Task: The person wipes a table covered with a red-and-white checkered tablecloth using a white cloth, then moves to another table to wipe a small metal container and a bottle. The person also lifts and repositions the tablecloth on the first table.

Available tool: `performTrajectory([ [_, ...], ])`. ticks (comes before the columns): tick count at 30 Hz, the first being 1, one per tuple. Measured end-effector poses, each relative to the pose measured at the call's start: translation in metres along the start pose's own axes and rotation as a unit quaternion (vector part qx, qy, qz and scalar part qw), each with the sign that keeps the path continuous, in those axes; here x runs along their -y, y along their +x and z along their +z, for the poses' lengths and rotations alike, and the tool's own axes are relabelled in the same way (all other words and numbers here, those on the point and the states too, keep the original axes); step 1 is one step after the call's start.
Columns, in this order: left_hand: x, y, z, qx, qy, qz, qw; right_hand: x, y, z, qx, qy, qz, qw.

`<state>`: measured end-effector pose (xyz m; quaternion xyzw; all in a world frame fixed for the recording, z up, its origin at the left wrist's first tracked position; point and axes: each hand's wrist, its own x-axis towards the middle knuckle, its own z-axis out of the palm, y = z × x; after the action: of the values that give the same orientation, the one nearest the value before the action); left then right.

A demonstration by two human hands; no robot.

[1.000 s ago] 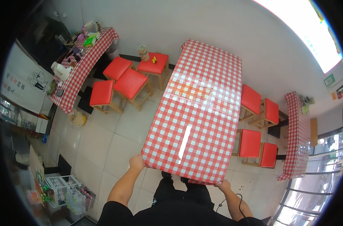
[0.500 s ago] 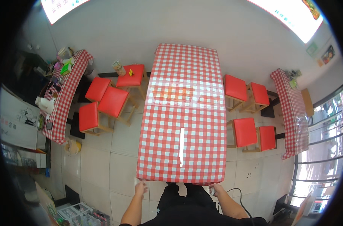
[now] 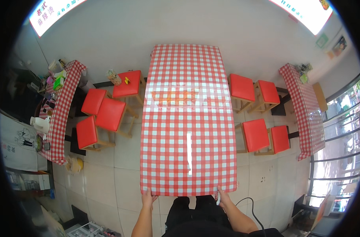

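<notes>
A person grips the near edge of a red-and-white checked tablecloth [image 3: 168,154], spread over a long tabletop [image 3: 211,138] from upper center to lower center of the frame. The left hand [image 3: 148,199] and right hand [image 3: 224,197] pinch it, thumbs uppermost, other fingers partly hidden; red stools [image 3: 110,114] stand at center left.
</notes>
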<state>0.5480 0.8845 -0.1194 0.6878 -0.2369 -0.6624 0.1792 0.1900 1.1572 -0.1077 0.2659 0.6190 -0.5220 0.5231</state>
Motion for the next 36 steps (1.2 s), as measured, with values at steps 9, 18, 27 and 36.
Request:
performTrajectory([
  [9, -0.022, 0.016, 0.011, 0.019, 0.018, 0.015, 1.000, 0.016, 0.010, 0.018, 0.010, -0.003, -0.042, 0.999],
  [18, -0.043, 0.037, 0.022, 0.046, 0.022, 0.000, 0.999, 0.028, 0.027, 0.032, 0.005, -0.043, -0.072, 0.996],
  [27, -0.036, 0.057, -0.003, 0.139, 0.046, -0.029, 0.989, 0.041, 0.026, 0.025, -0.027, -0.148, -0.073, 0.986],
  [36, -0.044, 0.027, -0.035, -0.028, 0.424, 0.163, 0.890, 0.077, -0.043, 0.009, -0.162, -0.487, -0.114, 0.851],
])
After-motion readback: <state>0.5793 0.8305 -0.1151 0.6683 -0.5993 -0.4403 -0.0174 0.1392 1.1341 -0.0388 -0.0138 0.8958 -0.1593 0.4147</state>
